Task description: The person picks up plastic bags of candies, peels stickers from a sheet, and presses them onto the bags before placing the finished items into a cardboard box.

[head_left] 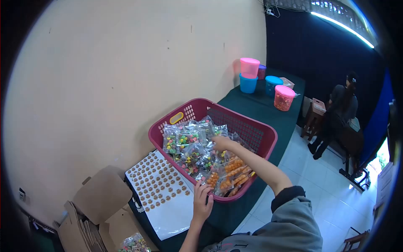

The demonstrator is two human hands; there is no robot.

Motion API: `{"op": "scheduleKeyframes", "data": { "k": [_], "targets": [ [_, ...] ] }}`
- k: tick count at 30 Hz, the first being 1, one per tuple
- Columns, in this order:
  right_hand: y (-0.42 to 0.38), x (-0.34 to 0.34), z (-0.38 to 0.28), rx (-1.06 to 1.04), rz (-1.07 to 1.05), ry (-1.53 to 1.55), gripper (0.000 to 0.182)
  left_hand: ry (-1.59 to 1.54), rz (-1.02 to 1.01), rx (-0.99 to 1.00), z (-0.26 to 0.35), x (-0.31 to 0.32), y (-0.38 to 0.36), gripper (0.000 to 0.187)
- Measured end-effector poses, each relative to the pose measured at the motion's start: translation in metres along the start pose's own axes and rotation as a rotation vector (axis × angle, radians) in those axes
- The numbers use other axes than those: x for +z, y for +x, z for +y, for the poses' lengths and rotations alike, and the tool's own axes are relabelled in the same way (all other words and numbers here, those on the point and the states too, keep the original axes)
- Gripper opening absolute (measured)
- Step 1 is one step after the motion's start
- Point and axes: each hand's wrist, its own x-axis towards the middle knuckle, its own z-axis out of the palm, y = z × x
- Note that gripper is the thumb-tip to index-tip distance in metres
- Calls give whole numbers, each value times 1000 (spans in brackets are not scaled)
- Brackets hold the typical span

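A maroon plastic basket point(264, 126) stands on the green-covered table, loaded with clear bags. Bags of multicoloured pieces point(187, 138) fill its far-left and middle part, and bags of orange balls point(233, 166) lie toward the near right. My right hand point(223, 144) reaches into the basket, its fingers curled onto a clear plastic bag point(205, 133); the fingertips are partly hidden. At the basket's near rim, my left hand point(202, 202) rests with extended fingers against the edge. Beneath that hand lies a white sheet point(174, 216) with rows of round stickers.
Lidded tubs, such as a pink one point(284, 98) and a blue one point(247, 84), stand at the table's far end. An open cardboard box point(117, 222) holding a bag is at the lower left. Another person point(342, 105) stands at the right, beside a wooden stool point(312, 115).
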Motion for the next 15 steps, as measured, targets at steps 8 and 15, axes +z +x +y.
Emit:
{"op": "scheduleKeyframes", "data": {
  "k": [8,15],
  "targets": [
    [14,60,62,242,-87,-425,62,-45,18,-104,1,5,-5,19],
    [31,87,71,220,-40,-541,40,-24,90,-78,-5,14,-7,20]
  ]
}}
